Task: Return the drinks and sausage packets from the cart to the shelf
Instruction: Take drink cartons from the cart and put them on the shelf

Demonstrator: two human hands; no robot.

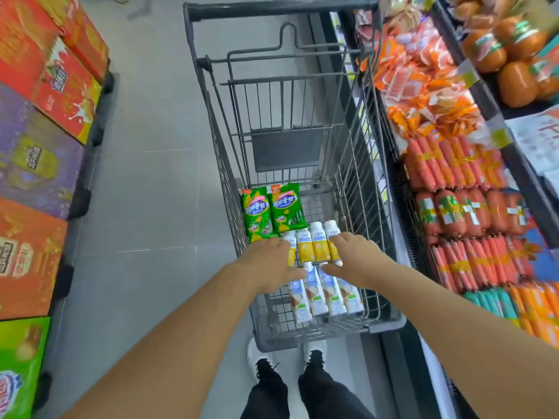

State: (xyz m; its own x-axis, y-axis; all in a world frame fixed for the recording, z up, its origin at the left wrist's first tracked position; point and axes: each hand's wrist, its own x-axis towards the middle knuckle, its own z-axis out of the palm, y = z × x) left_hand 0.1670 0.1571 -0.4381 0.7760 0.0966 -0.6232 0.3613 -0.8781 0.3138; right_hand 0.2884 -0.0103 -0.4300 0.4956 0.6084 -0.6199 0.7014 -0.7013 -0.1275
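The yellow drink bottles lay four abreast on the wire floor of the cart, caps pointing to twelve o'clock. Directly at their six o'clock lay a second row, the white-and-blue drink bottles, also four side by side. They looked like small plastic bottles with glossy printed sleeves: probably rigid enough to squeeze as a block, moderately heavy if full, and likely to slip or roll apart unless pressed from both ends of the row. The two green sausage packets lay flat at about eleven o'clock from the yellow row, touching it at one corner; being soft film packs, they would likely flex and be best pinched by an edge or lifted flat.

The left hand rested open at the nine o'clock end of the yellow row, fingers spread over the outermost bottle. The right hand sat open at the three o'clock end, its fingers draped across the last bottle there. Neither hand had closed, though both bracketed the row as if to clamp it. The shelf of sausages stood at three o'clock, just beside the cart.
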